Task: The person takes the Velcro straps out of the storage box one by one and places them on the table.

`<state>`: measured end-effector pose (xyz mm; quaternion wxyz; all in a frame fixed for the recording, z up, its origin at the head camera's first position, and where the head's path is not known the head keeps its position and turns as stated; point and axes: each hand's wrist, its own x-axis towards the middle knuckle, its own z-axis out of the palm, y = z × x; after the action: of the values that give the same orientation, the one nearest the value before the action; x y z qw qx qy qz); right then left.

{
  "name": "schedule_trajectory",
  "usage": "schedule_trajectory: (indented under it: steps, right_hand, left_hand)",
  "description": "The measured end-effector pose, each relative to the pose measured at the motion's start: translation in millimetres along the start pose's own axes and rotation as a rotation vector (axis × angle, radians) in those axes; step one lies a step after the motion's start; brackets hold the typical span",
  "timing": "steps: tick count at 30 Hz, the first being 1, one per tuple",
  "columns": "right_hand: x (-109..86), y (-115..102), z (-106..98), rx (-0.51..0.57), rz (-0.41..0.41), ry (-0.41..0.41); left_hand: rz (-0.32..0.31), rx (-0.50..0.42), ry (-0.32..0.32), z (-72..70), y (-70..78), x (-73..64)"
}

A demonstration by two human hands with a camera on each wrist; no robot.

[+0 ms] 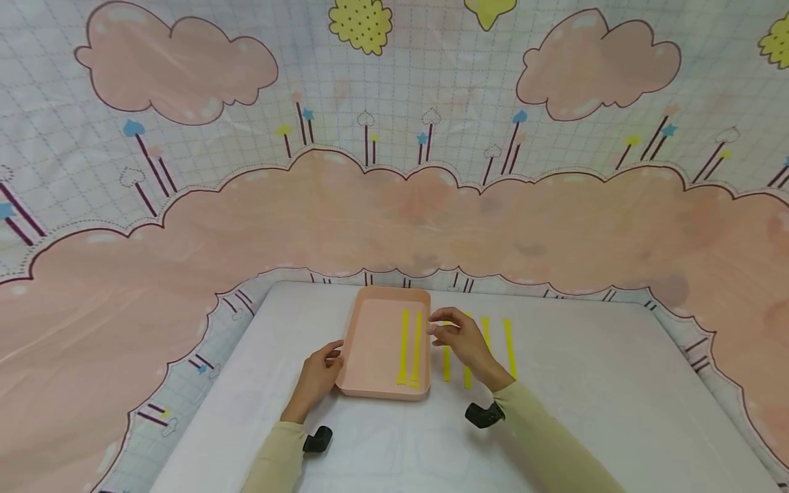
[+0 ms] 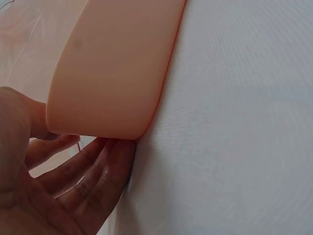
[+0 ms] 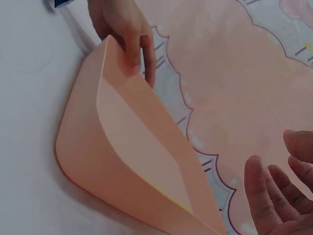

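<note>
A peach-coloured rectangular tray point(image 1: 370, 349) sits on the white table. My left hand point(image 1: 320, 373) holds its left side near the front corner, thumb over the rim and fingers against the outer wall; the left wrist view shows these fingers point(image 2: 93, 171) close up. Inside the tray, toward its right side, lie two slim yellow strips point(image 1: 403, 346) with broader ends, side by side. My right hand point(image 1: 465, 342) hovers by the tray's right rim, fingers loosely bent and nothing visible between them. Several similar yellow strips point(image 1: 509, 349) lie under and beside it, partly hidden by the hand.
Around the white table point(image 1: 592, 383) hangs a patterned cloth point(image 1: 394, 219) with peach clouds, stars and dots, rising behind its far edge. Black wrist devices point(image 1: 484, 415) are worn at both sleeves.
</note>
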<state>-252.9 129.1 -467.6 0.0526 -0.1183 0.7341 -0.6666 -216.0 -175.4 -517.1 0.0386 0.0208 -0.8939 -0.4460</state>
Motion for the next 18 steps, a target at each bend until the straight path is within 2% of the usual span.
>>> schedule_trajectory:
  steps: [9,12,18]
  right_hand:
    - [2.3,-1,14,-0.004,-0.01,-0.041]
    - [2.6,-3,20,-0.074,-0.036,-0.044]
    - [6.8,4,29,-0.268,-0.157,-0.027]
  left_hand:
    - [0.001,0.001,0.003,0.3,0.9,-0.6]
    - [-0.003,0.003,0.002,0.2,1.0,-0.9]
    - [-0.002,-0.001,0.003,-0.8,3.5,-3.9]
